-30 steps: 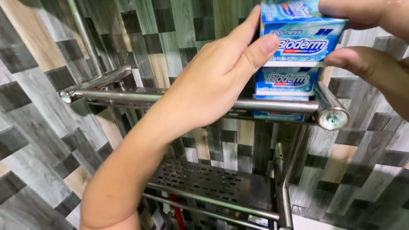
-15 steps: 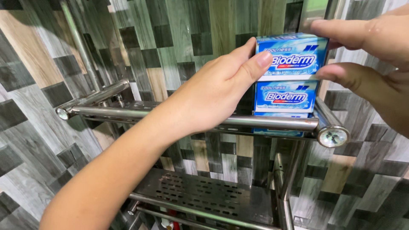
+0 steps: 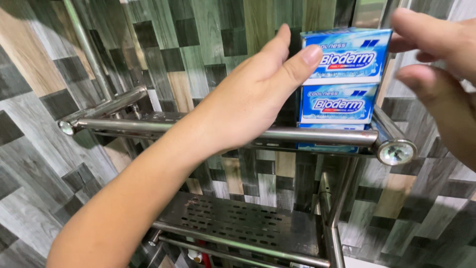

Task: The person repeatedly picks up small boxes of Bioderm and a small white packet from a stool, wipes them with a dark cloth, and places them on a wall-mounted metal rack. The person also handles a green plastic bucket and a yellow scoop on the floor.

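Three blue and white soap boxes are stacked at the right end of a steel wall shelf (image 3: 223, 134). The top box (image 3: 347, 55) rests on the middle box (image 3: 339, 103); the lowest box (image 3: 327, 147) is mostly hidden behind the shelf's front rail. My left hand (image 3: 248, 99) reaches over the rail, its thumb and forefinger touching the left side of the top box. My right hand (image 3: 436, 69) hovers at the right of the stack, fingers spread, just apart from the top box.
A perforated lower steel shelf (image 3: 243, 218) hangs below, joined by a corner post (image 3: 334, 218). A round rail cap (image 3: 395, 151) juts out at the front right. The wall behind is tiled in grey, green and brown wood-look tiles. A steel pipe (image 3: 84, 44) runs up at left.
The top box was lowered onto the stack. My right hand has let go of it and drawn slightly away; my left hand stays against the box.
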